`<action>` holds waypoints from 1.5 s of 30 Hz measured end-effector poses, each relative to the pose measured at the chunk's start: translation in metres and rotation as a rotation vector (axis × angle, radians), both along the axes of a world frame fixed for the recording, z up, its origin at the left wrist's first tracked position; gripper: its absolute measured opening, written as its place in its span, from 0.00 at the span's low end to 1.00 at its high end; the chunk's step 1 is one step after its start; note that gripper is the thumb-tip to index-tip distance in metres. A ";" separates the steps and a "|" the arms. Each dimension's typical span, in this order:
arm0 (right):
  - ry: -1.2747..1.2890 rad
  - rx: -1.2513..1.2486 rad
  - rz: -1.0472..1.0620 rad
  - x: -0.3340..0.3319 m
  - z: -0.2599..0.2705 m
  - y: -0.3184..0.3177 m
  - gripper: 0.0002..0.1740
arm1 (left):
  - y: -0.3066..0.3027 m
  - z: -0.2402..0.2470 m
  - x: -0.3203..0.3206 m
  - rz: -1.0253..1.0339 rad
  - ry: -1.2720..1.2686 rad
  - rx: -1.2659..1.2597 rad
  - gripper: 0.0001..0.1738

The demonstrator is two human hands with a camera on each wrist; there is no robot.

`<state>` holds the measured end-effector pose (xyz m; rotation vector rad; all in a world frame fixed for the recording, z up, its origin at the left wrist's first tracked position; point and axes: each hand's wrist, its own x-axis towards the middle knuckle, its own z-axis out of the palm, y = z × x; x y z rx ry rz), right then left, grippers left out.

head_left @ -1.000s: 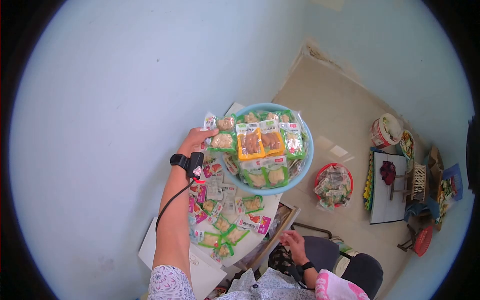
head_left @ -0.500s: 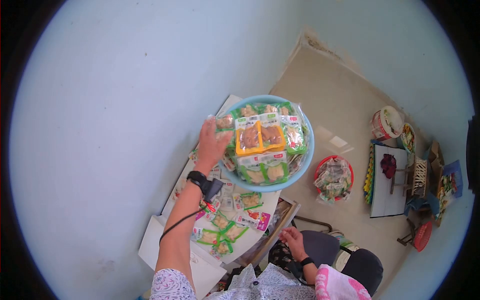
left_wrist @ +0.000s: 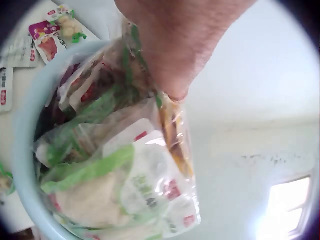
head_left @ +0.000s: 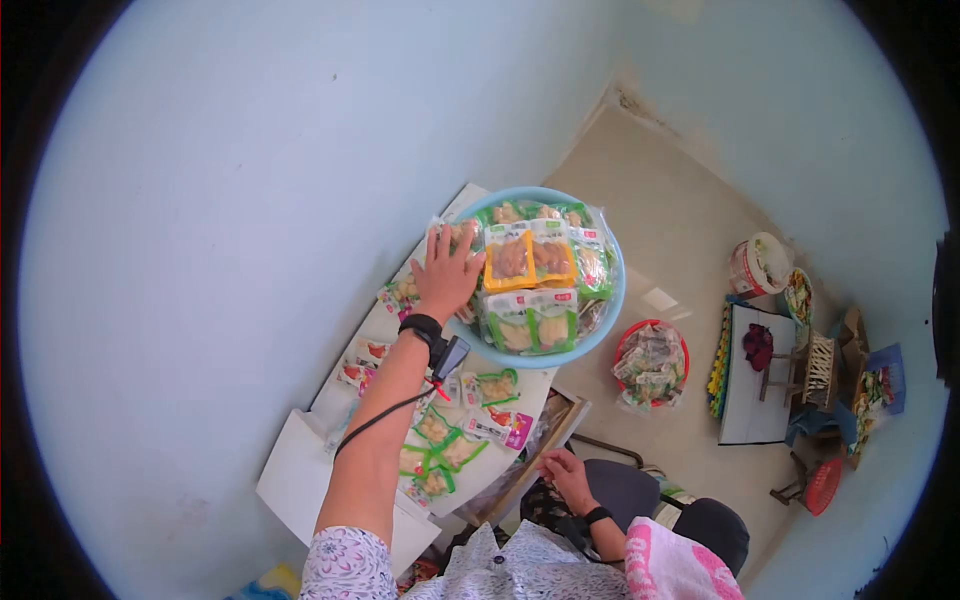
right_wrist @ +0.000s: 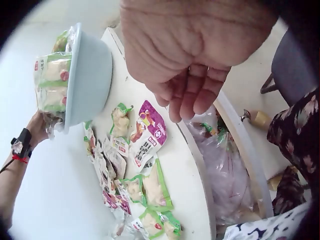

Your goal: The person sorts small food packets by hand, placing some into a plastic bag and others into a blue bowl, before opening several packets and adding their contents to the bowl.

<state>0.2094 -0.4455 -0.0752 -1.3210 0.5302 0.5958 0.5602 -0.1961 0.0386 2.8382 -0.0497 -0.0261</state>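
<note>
My left hand (head_left: pixel 447 272) lies with spread, fairly straight fingers on the clear-wrapped packets at the left side of a heaped light blue basin (head_left: pixel 530 361). Its palm covers part of them. On top of the heap sit two yellow-edged food packets (head_left: pixel 508 258), with green-edged packets (head_left: pixel 553 320) around them. The left wrist view shows the hand (left_wrist: pixel 175 40) against the bulging plastic wrap, its fingertips hidden. Near the lap, my right hand (head_left: pixel 568 478) hangs with loosely bent fingers and holds nothing; the right wrist view has it above the table edge.
Loose food packets (right_wrist: pixel 150 135) lie on the white table (right_wrist: pixel 185 175) beside the basin. An open drawer (right_wrist: pixel 227 175) with plastic bags juts out below. On the floor stand a red basin of packets (head_left: pixel 652 365) and a white bucket (head_left: pixel 760 263). A dark chair (head_left: pixel 620 490) is close by.
My left hand let go of the packet edge at the basin's left and moved right, onto the wrapped packets, fingers spreading. The right hand stays by the lap.
</note>
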 end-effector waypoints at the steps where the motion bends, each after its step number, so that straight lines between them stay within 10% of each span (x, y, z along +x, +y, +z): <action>1: -0.006 0.000 -0.011 -0.001 0.002 -0.001 0.09 | 0.001 0.004 0.001 -0.002 0.011 -0.015 0.34; 10: -0.073 -0.082 0.044 -0.043 -0.023 0.008 0.09 | 0.044 0.011 -0.043 0.013 -0.256 -0.570 0.34; 22: -0.139 -0.231 0.369 -0.104 -0.020 0.062 0.09 | 0.160 -0.036 -0.404 0.700 -0.106 -1.136 0.23; 31: -0.157 -0.410 0.547 -0.163 -0.054 0.086 0.10 | 0.198 -0.064 -0.599 0.779 -0.074 -0.908 0.17; 37: -0.648 -1.015 0.637 -0.141 -0.045 0.094 0.16 | 0.193 -0.053 -0.621 0.700 -0.046 -0.790 0.18; 45: -0.545 -1.265 1.022 -0.110 -0.047 0.113 0.18 | 0.185 -0.045 -0.621 0.699 0.060 -0.681 0.20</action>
